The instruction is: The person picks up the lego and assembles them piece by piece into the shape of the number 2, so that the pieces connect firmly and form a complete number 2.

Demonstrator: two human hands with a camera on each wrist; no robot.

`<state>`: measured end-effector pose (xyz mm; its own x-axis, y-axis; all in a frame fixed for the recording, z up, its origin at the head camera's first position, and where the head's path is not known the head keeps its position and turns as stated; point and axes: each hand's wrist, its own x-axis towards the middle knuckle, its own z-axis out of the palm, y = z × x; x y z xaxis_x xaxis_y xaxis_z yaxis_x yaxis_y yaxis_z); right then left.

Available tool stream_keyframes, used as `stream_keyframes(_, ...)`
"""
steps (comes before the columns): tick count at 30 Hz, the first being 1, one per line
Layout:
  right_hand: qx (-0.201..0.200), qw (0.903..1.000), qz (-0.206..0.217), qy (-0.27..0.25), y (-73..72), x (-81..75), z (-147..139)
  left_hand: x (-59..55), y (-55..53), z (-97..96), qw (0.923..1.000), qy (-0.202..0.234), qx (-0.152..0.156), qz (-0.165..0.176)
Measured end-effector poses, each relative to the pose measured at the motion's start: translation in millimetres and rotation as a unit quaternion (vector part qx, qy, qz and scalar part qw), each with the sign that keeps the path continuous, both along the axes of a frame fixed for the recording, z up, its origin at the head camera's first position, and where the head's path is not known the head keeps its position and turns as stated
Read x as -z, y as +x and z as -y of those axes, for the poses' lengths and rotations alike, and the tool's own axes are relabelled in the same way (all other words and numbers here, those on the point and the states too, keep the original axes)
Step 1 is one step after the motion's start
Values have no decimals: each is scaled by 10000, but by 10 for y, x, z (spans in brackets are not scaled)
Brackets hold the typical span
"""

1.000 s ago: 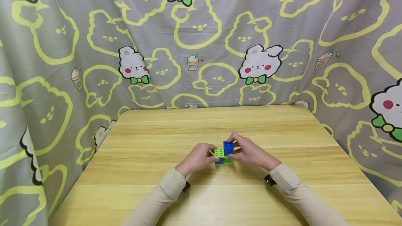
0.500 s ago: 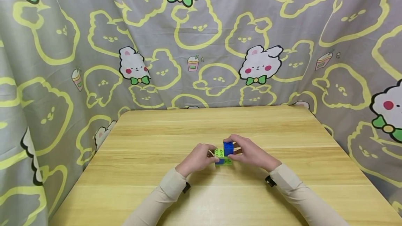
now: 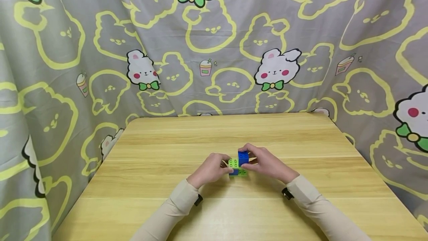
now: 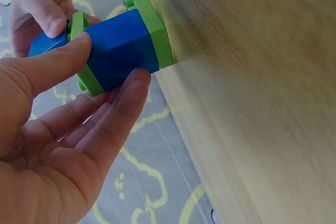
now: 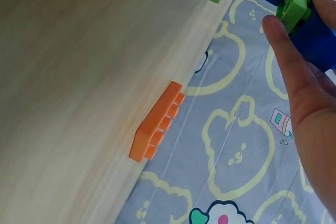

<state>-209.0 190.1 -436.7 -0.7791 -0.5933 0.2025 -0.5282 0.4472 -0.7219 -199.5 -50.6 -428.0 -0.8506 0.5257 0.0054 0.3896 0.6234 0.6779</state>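
A small stack of toy building bricks stands mid-table. Its base is a flat green brick (image 4: 155, 27), under a lower blue brick (image 4: 123, 48). Above that lies an upper green brick (image 3: 233, 163) with bare studs on its left part. My left hand (image 3: 211, 168) pinches the lower blue brick, thumb on the near side and fingertips opposite. An upper blue brick (image 3: 243, 158) sits at the right end of the upper green one, overhanging the base's bare studs. My right hand (image 3: 266, 161) grips this upper blue brick between thumb and fingers, one fingertip beside the upper green brick.
An orange studded brick (image 5: 157, 121) lies on the wooden table (image 3: 214, 211) in the right wrist view; the right hand hides it from the head view. Behind the table and at both sides hangs a grey curtain (image 3: 187, 103) with cartoon prints.
The right hand's fingers have come down slightly on the upper blue brick since one second ago. The left hand and the stack keep their place.
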Motion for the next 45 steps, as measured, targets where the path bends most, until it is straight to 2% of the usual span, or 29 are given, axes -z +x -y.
stream_keyframes(12, -132, 9998, -79, -138, 0, 12, 12, 7, -3, 11, 10000, 26, 39, -18)
stream_keyframes(23, -88, 10000, -13, 25, 8, -12, 15, -10, -6, 8, 10000, -28, 26, -73)
stream_keyframes(34, -182, 9998, -51, -67, 24, -6, 32, 6, -21, 7, 9999, 3, 75, -103)
stream_keyframes(45, -206, 9995, 146, -187, 18, -1, -2, 6, -12, 3, 10000, 39, 50, -68)
